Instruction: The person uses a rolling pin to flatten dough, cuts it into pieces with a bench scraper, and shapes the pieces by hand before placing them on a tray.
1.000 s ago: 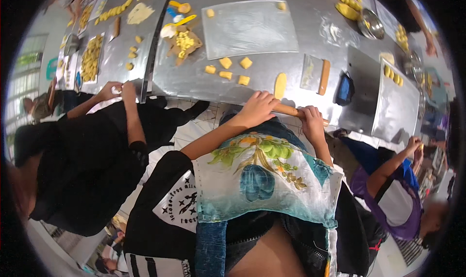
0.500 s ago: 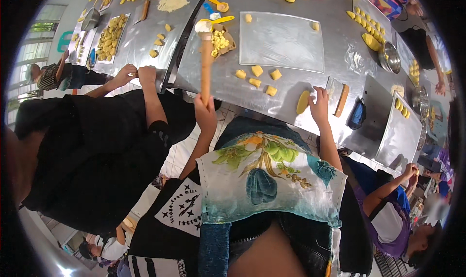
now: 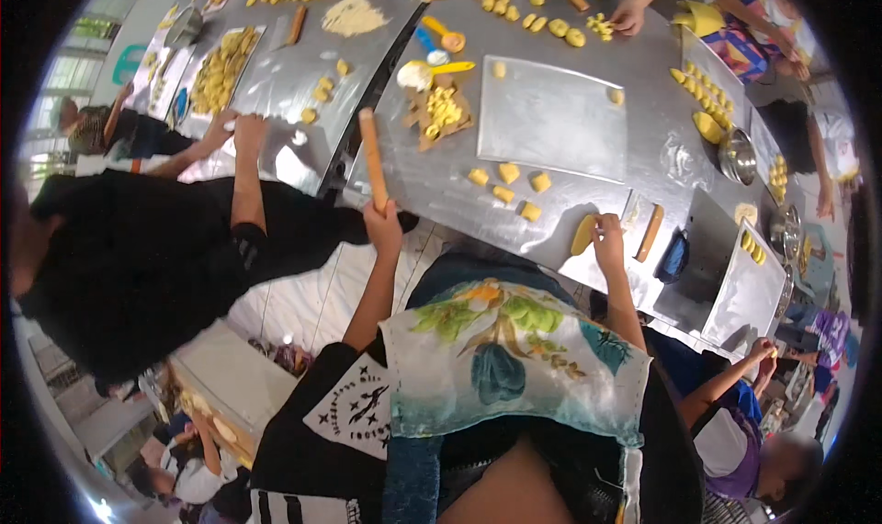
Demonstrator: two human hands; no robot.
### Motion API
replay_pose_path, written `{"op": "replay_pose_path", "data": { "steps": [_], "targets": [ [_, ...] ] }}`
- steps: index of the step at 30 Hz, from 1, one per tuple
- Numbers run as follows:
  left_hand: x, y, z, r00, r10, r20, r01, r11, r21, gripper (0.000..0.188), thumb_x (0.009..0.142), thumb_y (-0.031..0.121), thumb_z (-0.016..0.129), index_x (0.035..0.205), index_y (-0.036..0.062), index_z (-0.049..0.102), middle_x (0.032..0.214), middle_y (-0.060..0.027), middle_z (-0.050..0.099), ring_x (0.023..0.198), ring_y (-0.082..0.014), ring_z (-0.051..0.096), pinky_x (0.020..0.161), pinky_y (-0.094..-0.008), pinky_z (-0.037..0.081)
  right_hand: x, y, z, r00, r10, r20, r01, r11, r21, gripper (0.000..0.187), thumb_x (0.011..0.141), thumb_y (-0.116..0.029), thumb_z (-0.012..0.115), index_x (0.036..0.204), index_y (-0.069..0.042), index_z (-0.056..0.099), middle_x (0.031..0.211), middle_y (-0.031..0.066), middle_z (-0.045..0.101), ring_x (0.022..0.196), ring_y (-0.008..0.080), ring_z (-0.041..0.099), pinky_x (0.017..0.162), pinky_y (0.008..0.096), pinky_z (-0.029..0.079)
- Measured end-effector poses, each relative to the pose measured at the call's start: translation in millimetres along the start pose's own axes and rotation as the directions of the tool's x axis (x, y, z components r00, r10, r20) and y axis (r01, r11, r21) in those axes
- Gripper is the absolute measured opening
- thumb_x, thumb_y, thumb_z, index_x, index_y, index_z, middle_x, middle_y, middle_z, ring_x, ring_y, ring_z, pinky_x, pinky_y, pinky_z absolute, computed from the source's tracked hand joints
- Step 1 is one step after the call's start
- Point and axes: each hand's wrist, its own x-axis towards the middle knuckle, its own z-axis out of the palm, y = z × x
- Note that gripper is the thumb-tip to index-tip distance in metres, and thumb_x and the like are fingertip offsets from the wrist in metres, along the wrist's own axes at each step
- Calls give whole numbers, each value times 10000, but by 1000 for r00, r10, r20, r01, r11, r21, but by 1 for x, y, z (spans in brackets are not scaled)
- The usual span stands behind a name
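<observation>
My left hand (image 3: 384, 228) is wrapped round the lower end of a wooden rolling pin (image 3: 372, 157), which is held up and leans slightly left near the table's front edge. My right hand (image 3: 608, 239) has its fingers closed at the right edge of a flattened oval of yellow dough (image 3: 582, 236) lying on the metal table; the exact grip is partly hidden. Several small dough pieces (image 3: 509, 172) lie to the left of it. A scraper with a wooden handle (image 3: 650, 233) rests just right of my right hand.
Behind the dough pieces lies a clear sheet (image 3: 551, 120). Yellow cubes (image 3: 444, 109) sit on brown paper, with white powder (image 3: 415, 76) and yellow spoons (image 3: 452, 67) nearby. A dark blue object (image 3: 675, 256) and a tray (image 3: 742, 290) are at right. A co-worker in black (image 3: 156, 258) stands close on my left.
My right hand's fingers have gone from spread beside the flattened dough to closed at its edge. The rolling pin now leans more to the left. The whole view has shifted.
</observation>
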Motion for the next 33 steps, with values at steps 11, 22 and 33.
{"op": "replay_pose_path", "data": {
  "steps": [11,22,33],
  "targets": [
    [-3,17,1,979,187,78,-191,980,53,381,841,188,704,1102,-28,529,1018,-200,536,941,-369,524,846,-442,434,-20,17,10,996,5,-90,-5,1000,-1,151,846,-71,680,963,10,631,870,109,589,722,232,584,653,326,482],
    [17,71,-39,905,399,148,-415,904,103,385,848,168,680,1175,25,536,1005,-170,549,950,-337,552,830,-429,459,-39,-31,-20,954,293,67,-299,900,317,123,928,-84,615,1014,1,594,893,77,648,799,144,644,721,289,511],
    [-24,177,14,383,343,858,536,674,-508,411,1040,370,405,1315,72,471,1241,-62,579,1150,-146,551,962,-314,433,54,-224,-41,911,60,409,-350,639,685,207,943,-139,610,1118,-31,587,1055,62,628,949,140,628,752,293,578]
  ]
}}
